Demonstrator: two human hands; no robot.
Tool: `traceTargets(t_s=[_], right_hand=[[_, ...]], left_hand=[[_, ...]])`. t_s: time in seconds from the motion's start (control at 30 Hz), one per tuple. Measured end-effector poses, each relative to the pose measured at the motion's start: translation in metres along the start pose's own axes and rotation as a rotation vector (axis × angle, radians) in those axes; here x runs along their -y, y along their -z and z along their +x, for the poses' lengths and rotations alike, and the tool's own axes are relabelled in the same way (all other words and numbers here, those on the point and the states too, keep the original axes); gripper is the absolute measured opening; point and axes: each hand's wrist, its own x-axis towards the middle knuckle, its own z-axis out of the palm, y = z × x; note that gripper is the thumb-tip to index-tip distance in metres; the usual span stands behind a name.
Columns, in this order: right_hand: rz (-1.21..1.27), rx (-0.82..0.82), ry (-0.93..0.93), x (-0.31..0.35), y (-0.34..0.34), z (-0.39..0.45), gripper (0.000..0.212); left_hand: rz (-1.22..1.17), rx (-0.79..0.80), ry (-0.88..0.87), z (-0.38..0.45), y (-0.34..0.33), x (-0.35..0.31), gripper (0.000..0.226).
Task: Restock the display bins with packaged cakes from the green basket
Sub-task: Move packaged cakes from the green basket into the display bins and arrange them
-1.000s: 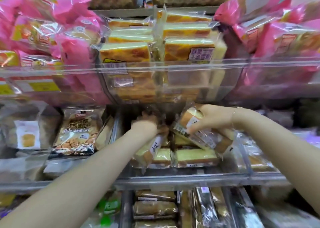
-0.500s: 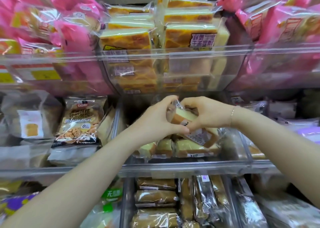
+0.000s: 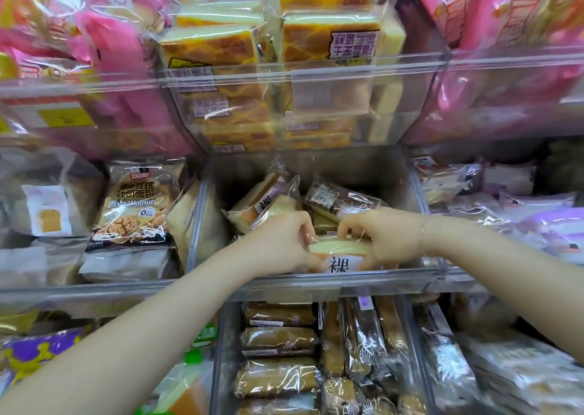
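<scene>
Both hands, left (image 3: 284, 244) and right (image 3: 384, 241), are gripping one cake (image 3: 339, 250) inside the bin (image 3: 347, 277). Advisable: seating it flat behind the bin's front wall, label outward.

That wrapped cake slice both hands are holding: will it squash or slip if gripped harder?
The cake slice looks like soft sponge, so it probably dents easily. Its glossy clear wrapper likely slides. The left hand and right hand share it, suggesting lightness.

— What sort of place was it?
— A shop: clear plastic bins (image 3: 303, 76) on tiered shelves, packed with wrapped cakes (image 3: 218, 48) at twelve o'clock, pink bags (image 3: 104, 48) at ten, a walnut bread bag (image 3: 134, 206) at nine.
</scene>
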Motion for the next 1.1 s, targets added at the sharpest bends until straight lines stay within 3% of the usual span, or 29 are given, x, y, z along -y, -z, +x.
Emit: traceTargets(t_s=[0.1,0.3,0.47,0.53,0.67,0.7,0.8,0.87,0.97,1.1], right_hand=[[-0.204,-0.012,0.02,-0.004,-0.014,0.009,0.038],[-0.294,0.066,-0.044,-0.003,-0.008,0.008,0.037],[-0.548,0.038,-0.118,0.008,-0.009,0.008,0.027],[-0.467,0.001,-0.151,0.008,0.003,0.01,0.028],[-0.411,-0.474,-0.181,0.001,0.02,0.023,0.031],[-0.448,-0.482,-0.218,-0.003,0.02,0.028,0.041],[-0.392,-0.248,-0.316,-0.009,0.012,0.047,0.069],[-0.288,-0.196,-0.31,-0.01,0.009,0.056,0.065],[-0.229,-0.247,-0.305,-0.006,0.021,0.054,0.051],[0.092,-0.235,-0.313,-0.001,0.046,0.03,0.073]], left_hand=[[0.115,0.142,0.051,0.011,-0.009,0.0,0.03],[0.199,0.11,0.038,0.03,-0.024,0.002,0.019],[0.249,0.208,0.021,0.037,-0.029,0.003,0.015],[0.249,0.248,0.015,0.039,-0.027,0.004,0.016],[0.333,0.248,-0.024,0.043,-0.031,0.001,0.034],[0.388,0.229,-0.046,0.045,-0.033,-0.001,0.039],[0.494,0.203,-0.099,0.052,-0.034,-0.004,0.046],[0.529,0.217,-0.103,0.055,-0.033,-0.006,0.051],[0.556,0.238,-0.098,0.054,-0.032,-0.008,0.053],[0.423,0.261,-0.076,0.041,-0.013,-0.006,0.038]])
